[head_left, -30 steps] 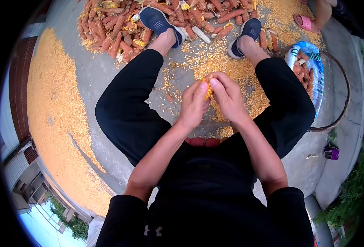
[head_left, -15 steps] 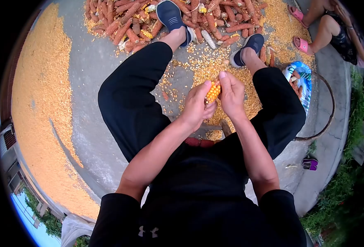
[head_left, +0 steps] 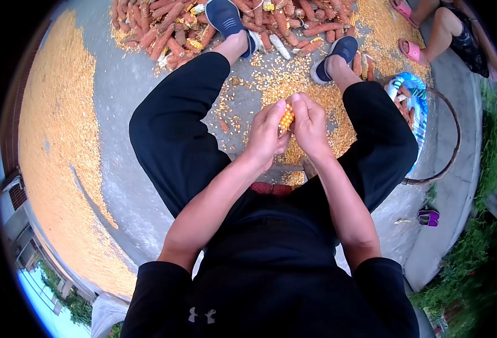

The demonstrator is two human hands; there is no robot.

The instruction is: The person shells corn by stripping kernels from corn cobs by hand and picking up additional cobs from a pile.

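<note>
Between my two hands is a corn cob (head_left: 286, 117) with yellow-orange kernels showing. My left hand (head_left: 266, 134) is closed around its left side, thumb on top. From the other side my right hand (head_left: 310, 125) grips it, the thumb pressed close to the left thumb. Fingers cover the lower part of the cob. Beneath the hands, loose corn kernels (head_left: 338, 121) lie scattered on the grey ground between my legs.
Bare reddish cobs (head_left: 164, 34) are heaped beyond my feet. A wide bed of kernels (head_left: 57, 141) spreads at left. On the right are a lined basket (head_left: 420, 121) with cobs, another person's legs (head_left: 442, 36), and a purple shoe-like item (head_left: 428, 218).
My right hand has shifted left, closer to the left hand, its thumb now against the cob near the left thumb. Less of the cob shows.
</note>
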